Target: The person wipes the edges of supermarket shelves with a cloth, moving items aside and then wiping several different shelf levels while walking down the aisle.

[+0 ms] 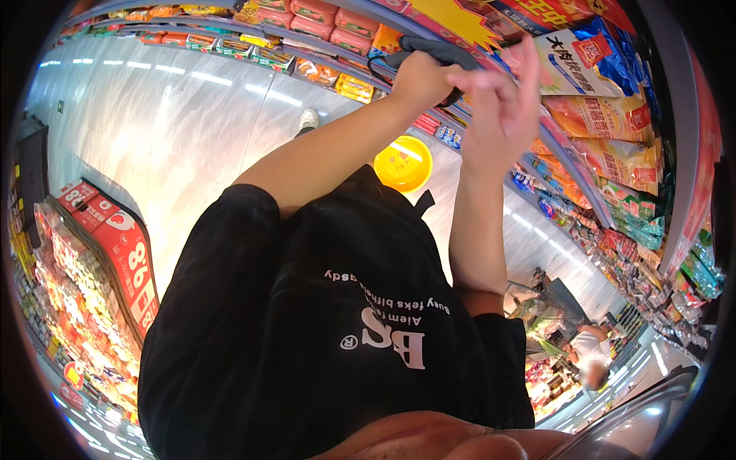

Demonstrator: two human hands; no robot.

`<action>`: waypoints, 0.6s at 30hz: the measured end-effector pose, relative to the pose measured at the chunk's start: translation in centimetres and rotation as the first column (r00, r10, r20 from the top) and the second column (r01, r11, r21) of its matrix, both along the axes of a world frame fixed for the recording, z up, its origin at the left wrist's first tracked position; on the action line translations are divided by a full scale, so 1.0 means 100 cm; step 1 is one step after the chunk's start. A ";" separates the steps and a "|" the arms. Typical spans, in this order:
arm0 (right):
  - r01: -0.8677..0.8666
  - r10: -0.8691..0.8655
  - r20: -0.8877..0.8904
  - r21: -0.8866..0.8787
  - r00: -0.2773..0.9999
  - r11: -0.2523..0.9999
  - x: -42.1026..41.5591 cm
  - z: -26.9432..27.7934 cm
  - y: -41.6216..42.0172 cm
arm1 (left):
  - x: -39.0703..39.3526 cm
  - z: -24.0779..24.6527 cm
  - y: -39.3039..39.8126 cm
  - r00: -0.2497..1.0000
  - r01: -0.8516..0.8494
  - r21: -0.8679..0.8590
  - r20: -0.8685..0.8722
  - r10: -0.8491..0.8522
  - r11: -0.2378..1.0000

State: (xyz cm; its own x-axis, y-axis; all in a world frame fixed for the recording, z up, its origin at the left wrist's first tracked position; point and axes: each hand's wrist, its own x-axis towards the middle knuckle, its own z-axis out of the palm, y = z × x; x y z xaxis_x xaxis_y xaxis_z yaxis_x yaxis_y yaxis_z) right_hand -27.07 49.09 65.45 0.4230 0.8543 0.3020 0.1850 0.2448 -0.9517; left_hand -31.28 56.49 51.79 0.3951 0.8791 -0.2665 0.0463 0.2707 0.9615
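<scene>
My left hand reaches across to the front of the shelves, with its fingers curled round a dark grey cloth item. A thin dark loop hangs at the item's left end; its exact kind cannot be made out. Close beside it, my right hand is raised and blurred, fingers apart and pointing up, thumb toward the left hand. I see nothing held in it. Just past the right fingers stand plastic bags of sausages on the shelf. A yellow plastic basin sits on the floor below my hands.
Shelves of packed food, with pink-red packs, run along the top and right. At left stands a display bin with red price signs. A white shoe shows on the tiled floor. Another person is farther off, lower right.
</scene>
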 end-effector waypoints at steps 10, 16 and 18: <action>0.062 -0.029 0.248 -0.126 0.968 0.990 -0.009 -0.030 0.001 | -0.005 -0.034 -0.007 0.986 0.087 0.029 0.138 -0.090 0.996; 0.010 0.028 0.294 -0.127 0.955 0.992 -0.005 -0.040 -0.008 | -0.009 -0.039 -0.004 0.956 0.160 0.085 0.237 -0.175 0.984; -0.031 0.063 0.192 -0.166 0.979 0.986 -0.003 -0.040 -0.010 | -0.008 -0.041 -0.002 0.949 0.173 0.091 0.250 -0.190 0.981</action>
